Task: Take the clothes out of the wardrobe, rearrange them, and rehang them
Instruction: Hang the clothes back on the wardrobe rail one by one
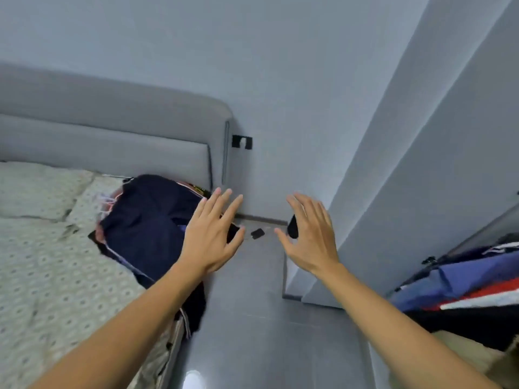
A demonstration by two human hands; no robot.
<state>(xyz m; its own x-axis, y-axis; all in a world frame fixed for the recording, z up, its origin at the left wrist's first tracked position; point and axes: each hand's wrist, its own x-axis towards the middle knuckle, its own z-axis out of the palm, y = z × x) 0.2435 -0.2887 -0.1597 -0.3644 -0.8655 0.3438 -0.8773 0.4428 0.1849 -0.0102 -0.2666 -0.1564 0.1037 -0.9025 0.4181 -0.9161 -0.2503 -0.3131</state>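
Two heaps of clothes show, which suggests the job sits somewhere in the middle. One pile of dark clothes (146, 220) lies on the bed (42, 262), at its right edge near the headboard (112, 141), with a dark fold hanging over the mattress side toward the floor (252, 318). Navy cloth on top, pinkish trim at the edges; how many garments it holds cannot be told. A second bunch, the blue, red and white clothes (466, 282), sits at the far right beyond the wardrobe panel (421, 192); whether these hang on a rail or lie stacked cannot be made out, since the frame cuts them off.

Left hand (210, 234): raised in front of the bed pile, fingers spread and straight, gripping nothing. Right hand (311, 234): also raised, fingers loosely fanned, slightly bent, empty. A small dark object (292, 226) shows between its thumb and fingers; it seems to lie behind the hand rather than in it, though this is uncertain. Another small dark item (257, 233) lies on the floor between the hands.

Judgement: taking out looks at least partly done, given the pile on the bed. Sorting and rehanging appear still ahead. No hangers can be identified.
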